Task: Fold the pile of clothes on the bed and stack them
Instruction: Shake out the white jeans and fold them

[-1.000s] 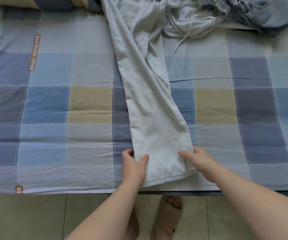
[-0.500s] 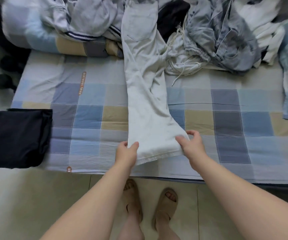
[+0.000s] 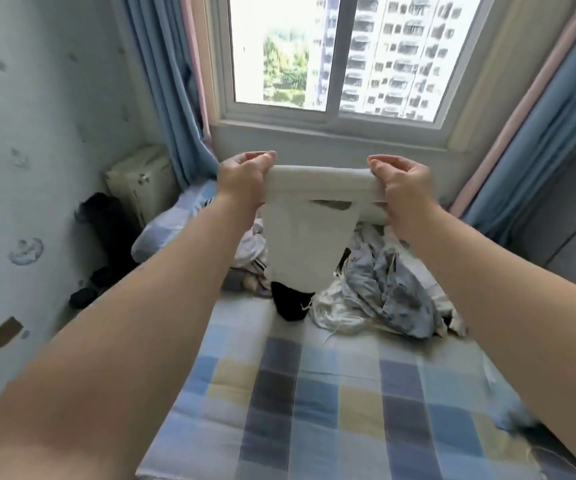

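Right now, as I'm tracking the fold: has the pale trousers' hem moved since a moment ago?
Yes: left hand and right hand have lifted the trousers' hem off the checked sheet, up over the clothes pile.

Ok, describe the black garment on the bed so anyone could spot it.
Below the window, the checked bed has a crumpled pile at its far end. The black garment sits under the hanging pale trousers, the only dark piece among light ones.

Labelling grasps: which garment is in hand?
The white trousers, held up by left hand and right hand; black garment and blue-grey garment lie on the bed.
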`<control>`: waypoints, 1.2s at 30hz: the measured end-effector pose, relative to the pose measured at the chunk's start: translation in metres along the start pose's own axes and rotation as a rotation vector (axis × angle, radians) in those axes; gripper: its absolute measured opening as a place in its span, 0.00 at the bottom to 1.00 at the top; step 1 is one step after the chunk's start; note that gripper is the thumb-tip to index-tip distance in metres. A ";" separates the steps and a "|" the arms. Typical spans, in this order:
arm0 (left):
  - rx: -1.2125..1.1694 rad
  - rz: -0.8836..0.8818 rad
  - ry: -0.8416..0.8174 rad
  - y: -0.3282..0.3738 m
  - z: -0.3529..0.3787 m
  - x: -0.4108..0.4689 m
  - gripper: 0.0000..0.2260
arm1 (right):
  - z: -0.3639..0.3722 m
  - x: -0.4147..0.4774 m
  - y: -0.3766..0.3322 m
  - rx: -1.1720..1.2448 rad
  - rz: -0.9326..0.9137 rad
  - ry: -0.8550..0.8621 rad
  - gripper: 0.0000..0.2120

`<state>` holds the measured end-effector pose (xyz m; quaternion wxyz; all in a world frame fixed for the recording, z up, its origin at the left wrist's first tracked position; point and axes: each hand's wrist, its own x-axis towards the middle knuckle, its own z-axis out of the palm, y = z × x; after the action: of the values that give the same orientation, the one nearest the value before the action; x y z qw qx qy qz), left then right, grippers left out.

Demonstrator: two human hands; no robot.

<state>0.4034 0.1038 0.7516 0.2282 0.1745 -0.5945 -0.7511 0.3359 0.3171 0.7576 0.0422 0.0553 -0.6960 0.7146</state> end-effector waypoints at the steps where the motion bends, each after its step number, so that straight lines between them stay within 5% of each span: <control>1: -0.034 0.039 -0.016 0.030 0.007 0.000 0.04 | -0.003 0.003 -0.030 0.027 -0.046 -0.003 0.05; 6: -0.115 0.214 -0.107 0.154 0.040 -0.021 0.07 | -0.025 0.002 -0.155 0.111 -0.270 -0.051 0.02; 11: -0.137 0.345 -0.283 0.218 0.061 -0.044 0.12 | -0.053 0.002 -0.226 0.128 -0.343 -0.226 0.19; 14: 0.195 0.604 -0.234 0.229 0.070 -0.043 0.13 | -0.061 0.006 -0.241 -0.042 -0.473 -0.320 0.28; 16: 0.359 0.740 -0.127 0.233 0.075 -0.035 0.05 | -0.062 0.010 -0.245 -0.127 -0.547 -0.227 0.24; 18: 0.460 0.815 -0.001 0.236 0.078 -0.023 0.05 | -0.062 0.017 -0.249 -0.187 -0.599 -0.050 0.10; 22: 0.460 0.696 0.002 0.240 0.082 -0.007 0.18 | -0.054 0.028 -0.259 -0.189 -0.561 0.090 0.04; 31: 0.352 0.400 -0.215 0.221 0.098 0.082 0.08 | -0.019 0.100 -0.232 -0.236 -0.325 0.081 0.05; 36: 0.303 0.531 -0.209 0.233 0.110 0.147 0.12 | 0.010 0.152 -0.238 -0.221 -0.376 0.152 0.10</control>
<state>0.2533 0.0684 1.0047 0.3254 -0.0329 -0.7443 -0.5822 0.2185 0.3116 1.0147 0.2329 0.1248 -0.7423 0.6158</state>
